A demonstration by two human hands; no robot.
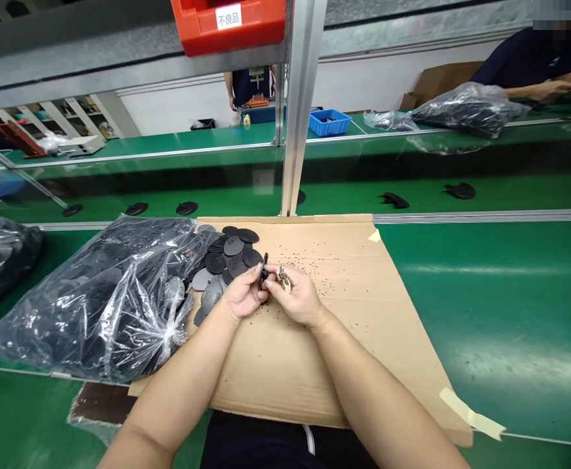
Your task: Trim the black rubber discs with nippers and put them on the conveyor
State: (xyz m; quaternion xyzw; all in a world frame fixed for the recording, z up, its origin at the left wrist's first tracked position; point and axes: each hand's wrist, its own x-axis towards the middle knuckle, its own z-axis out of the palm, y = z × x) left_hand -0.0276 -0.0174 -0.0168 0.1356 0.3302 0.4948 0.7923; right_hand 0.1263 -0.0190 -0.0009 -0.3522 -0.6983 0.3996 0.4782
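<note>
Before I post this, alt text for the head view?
A person's left grip holds a thin black part; the right grip holds a small yellowish tool, above a speckled cardboard sheet. Dark discs and a filled clear plastic bag lie to the left.

Bright, fairly even light seems to fall from above; the cardboard sheet is well lit, with soft shading beneath the forearms. Harsh white glints break up the clear plastic bag at left, and pale glare streaks the green tabletop at right. Dark bands cross the far green conveyor belt. Wide-angle distortion tilts and stretches the edges; the far left is soft, the far-right corner pixelated. The black disc shows little detail.
</note>
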